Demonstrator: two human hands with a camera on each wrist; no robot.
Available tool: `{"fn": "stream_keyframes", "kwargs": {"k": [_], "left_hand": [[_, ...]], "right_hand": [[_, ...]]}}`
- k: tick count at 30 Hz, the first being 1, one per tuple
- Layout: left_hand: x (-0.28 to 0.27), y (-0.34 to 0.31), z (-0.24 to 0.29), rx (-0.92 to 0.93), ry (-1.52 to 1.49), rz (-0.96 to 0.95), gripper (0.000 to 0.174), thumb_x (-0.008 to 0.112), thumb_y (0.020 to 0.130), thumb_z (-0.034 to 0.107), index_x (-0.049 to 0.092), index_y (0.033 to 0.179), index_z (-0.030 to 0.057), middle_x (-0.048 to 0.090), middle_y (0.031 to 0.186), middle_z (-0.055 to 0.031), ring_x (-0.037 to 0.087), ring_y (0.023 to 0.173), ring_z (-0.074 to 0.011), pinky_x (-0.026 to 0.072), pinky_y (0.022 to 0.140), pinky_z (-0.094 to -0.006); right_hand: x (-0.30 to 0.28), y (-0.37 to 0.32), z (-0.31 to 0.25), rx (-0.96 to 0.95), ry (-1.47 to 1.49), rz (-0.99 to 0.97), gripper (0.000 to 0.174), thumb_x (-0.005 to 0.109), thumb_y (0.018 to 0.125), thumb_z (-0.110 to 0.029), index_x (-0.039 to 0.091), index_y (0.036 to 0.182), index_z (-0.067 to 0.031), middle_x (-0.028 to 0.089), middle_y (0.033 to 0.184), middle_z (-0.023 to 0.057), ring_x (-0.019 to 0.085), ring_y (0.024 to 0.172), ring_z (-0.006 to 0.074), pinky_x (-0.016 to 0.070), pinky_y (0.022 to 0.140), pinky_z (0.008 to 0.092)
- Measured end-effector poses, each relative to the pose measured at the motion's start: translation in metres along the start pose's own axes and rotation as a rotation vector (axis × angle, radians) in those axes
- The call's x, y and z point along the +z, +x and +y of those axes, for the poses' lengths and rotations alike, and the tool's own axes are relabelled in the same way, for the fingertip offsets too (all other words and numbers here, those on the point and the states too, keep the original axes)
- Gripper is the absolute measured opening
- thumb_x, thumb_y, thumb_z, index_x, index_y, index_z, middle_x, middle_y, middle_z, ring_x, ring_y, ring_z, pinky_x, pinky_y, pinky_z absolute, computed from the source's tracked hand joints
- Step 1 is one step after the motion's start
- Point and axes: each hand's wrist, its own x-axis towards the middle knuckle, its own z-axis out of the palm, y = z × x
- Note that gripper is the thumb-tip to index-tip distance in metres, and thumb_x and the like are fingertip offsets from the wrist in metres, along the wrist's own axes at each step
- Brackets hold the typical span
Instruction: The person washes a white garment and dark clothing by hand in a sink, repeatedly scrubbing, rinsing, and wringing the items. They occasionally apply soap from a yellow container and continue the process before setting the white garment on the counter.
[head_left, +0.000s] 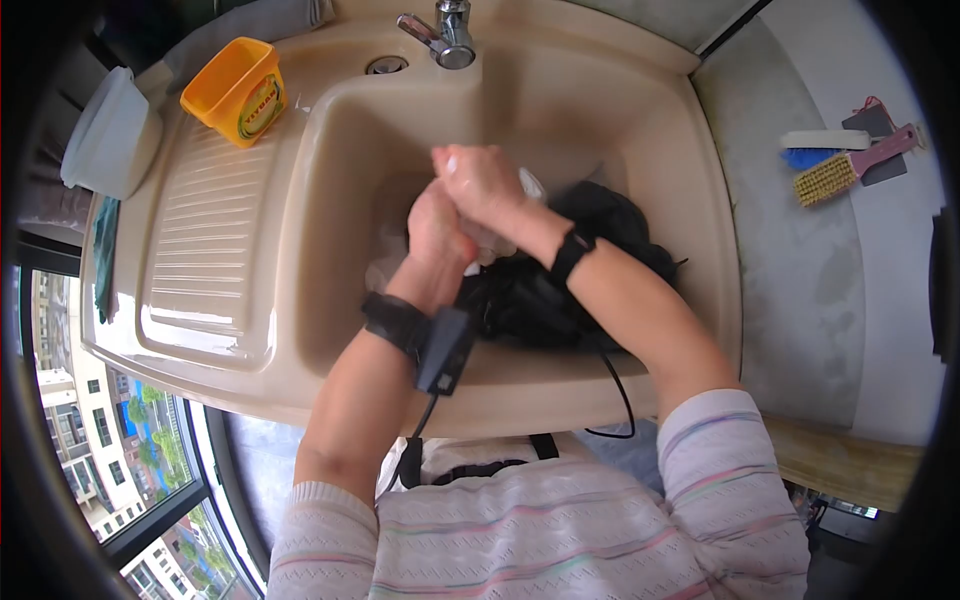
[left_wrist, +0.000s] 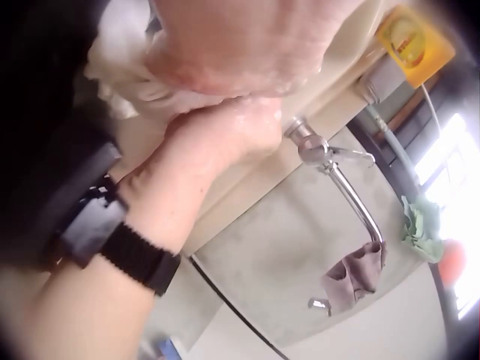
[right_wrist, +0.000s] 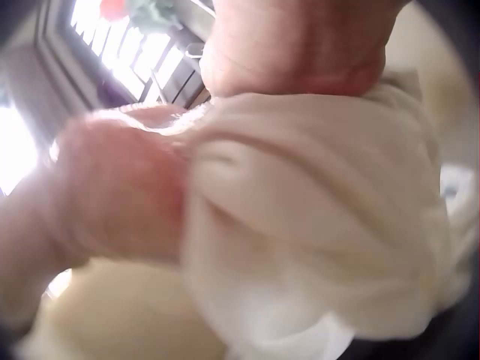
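Observation:
Both hands meet over the sink basin, gripping one wet white cloth [right_wrist: 300, 202]. The left hand [head_left: 437, 232] is curled round the cloth, lower and nearer the body. Just above it and slightly right, the right hand [head_left: 482, 185] is closed on the same cloth, wet on its skin. In the left wrist view the right hand [left_wrist: 232, 135] lies against the left hand [left_wrist: 255, 45], with cloth folds [left_wrist: 124, 60] hanging beside them. Black fabric [head_left: 540, 290] lies in the basin under the right forearm.
A chrome faucet [head_left: 452, 45] stands behind the basin. On the left are a ribbed drainboard [head_left: 205, 240], a yellow tub [head_left: 235, 90] and a white basin [head_left: 115, 140]. Brushes [head_left: 850, 165] lie on the ledge at right.

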Motion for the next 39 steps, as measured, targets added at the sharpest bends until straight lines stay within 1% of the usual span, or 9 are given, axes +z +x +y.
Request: {"fn": "stream_keyframes", "kwargs": {"k": [5, 6, 7, 15, 19, 21, 25, 34, 39], "left_hand": [[0.011, -0.014, 0.034, -0.403, -0.637, 0.127, 0.026, 0.035, 0.090, 0.026, 0.054, 0.088, 0.0067, 0.058, 0.088, -0.0056, 0.055, 0.084, -0.0206, 0.0458, 0.072, -0.0343], [-0.043, 0.036, -0.049, 0.086, -0.710, -0.553, 0.031, 0.032, 0.090, 0.031, 0.053, 0.086, 0.0091, 0.057, 0.086, -0.0056, 0.055, 0.083, -0.0227, 0.0448, 0.073, -0.0365], [-0.018, -0.017, 0.010, -0.123, -0.639, -0.141, 0.028, 0.034, 0.089, 0.027, 0.053, 0.092, 0.0069, 0.058, 0.089, -0.0069, 0.054, 0.088, -0.0195, 0.0437, 0.073, -0.0308], [0.007, -0.012, 0.025, -0.423, -0.630, 0.106, 0.018, 0.047, 0.086, 0.025, 0.053, 0.087, 0.0080, 0.056, 0.086, -0.0051, 0.055, 0.081, -0.0197, 0.0458, 0.070, -0.0334], [-0.029, 0.005, -0.012, 0.041, -0.822, -0.487, 0.031, 0.035, 0.090, 0.031, 0.054, 0.099, 0.0076, 0.056, 0.096, -0.0066, 0.053, 0.088, -0.0198, 0.0430, 0.076, -0.0334], [-0.002, -0.007, 0.015, -0.343, -0.483, 0.087, 0.036, 0.037, 0.089, 0.032, 0.052, 0.104, 0.0033, 0.057, 0.099, -0.0100, 0.054, 0.094, -0.0238, 0.0427, 0.084, -0.0395], [-0.002, 0.016, 0.042, -0.562, -0.485, 0.009, 0.037, 0.037, 0.090, 0.023, 0.043, 0.119, 0.0012, 0.049, 0.117, -0.0137, 0.046, 0.109, -0.0289, 0.0379, 0.091, -0.0437], [-0.095, 0.110, -0.056, -0.067, 0.735, 0.049, 0.034, 0.061, 0.072, 0.018, 0.054, 0.099, -0.0019, 0.059, 0.086, -0.0107, 0.057, 0.079, -0.0245, 0.0472, 0.073, -0.0335], [-0.050, 0.096, -0.091, -0.182, 1.333, 0.098, 0.047, 0.061, 0.067, 0.033, 0.055, 0.104, 0.0045, 0.059, 0.096, -0.0195, 0.057, 0.091, -0.0304, 0.0452, 0.081, -0.0377]], "right_hand": [[0.000, -0.004, -0.011, -0.012, -0.076, -0.028, 0.027, 0.044, 0.083, -0.024, 0.058, 0.071, -0.0039, 0.058, 0.066, 0.0179, 0.058, 0.062, 0.0352, 0.0455, 0.057, 0.0451], [-0.003, -0.015, -0.028, -0.180, -0.039, -0.025, 0.021, 0.047, 0.080, -0.021, 0.058, 0.073, -0.0043, 0.059, 0.069, 0.0170, 0.059, 0.064, 0.0336, 0.0465, 0.058, 0.0444], [-0.005, -0.024, -0.040, -0.129, -0.049, -0.114, 0.016, 0.049, 0.078, -0.018, 0.057, 0.074, -0.0044, 0.060, 0.071, 0.0166, 0.059, 0.066, 0.0332, 0.0472, 0.059, 0.0437], [0.006, -0.005, 0.001, 0.022, -0.050, -0.058, 0.022, 0.046, 0.080, -0.021, 0.057, 0.069, -0.0056, 0.059, 0.065, 0.0165, 0.058, 0.062, 0.0343, 0.0471, 0.058, 0.0440], [0.007, -0.011, -0.020, -0.013, 0.034, -0.178, 0.026, 0.047, 0.082, -0.026, 0.057, 0.071, -0.0051, 0.059, 0.068, 0.0174, 0.058, 0.070, 0.0338, 0.0460, 0.063, 0.0420], [0.015, 0.004, 0.024, 0.076, 0.032, -0.177, 0.026, 0.048, 0.081, -0.027, 0.058, 0.071, -0.0045, 0.059, 0.069, 0.0178, 0.058, 0.071, 0.0348, 0.0456, 0.063, 0.0423], [0.025, 0.020, 0.110, 0.330, -0.019, -0.113, 0.035, 0.049, 0.081, -0.034, 0.060, 0.072, -0.0022, 0.059, 0.072, 0.0187, 0.057, 0.072, 0.0364, 0.0450, 0.064, 0.0424], [0.053, 0.007, 0.257, 0.641, -0.048, -0.021, 0.050, 0.053, 0.078, -0.043, 0.058, 0.093, 0.0050, 0.057, 0.093, 0.0262, 0.056, 0.091, 0.0357, 0.0446, 0.077, 0.0398], [0.095, -0.010, 0.202, 0.290, -0.212, -0.655, 0.028, 0.056, 0.078, -0.028, 0.061, 0.086, -0.0015, 0.061, 0.087, 0.0182, 0.060, 0.080, 0.0294, 0.0467, 0.071, 0.0397]]}}
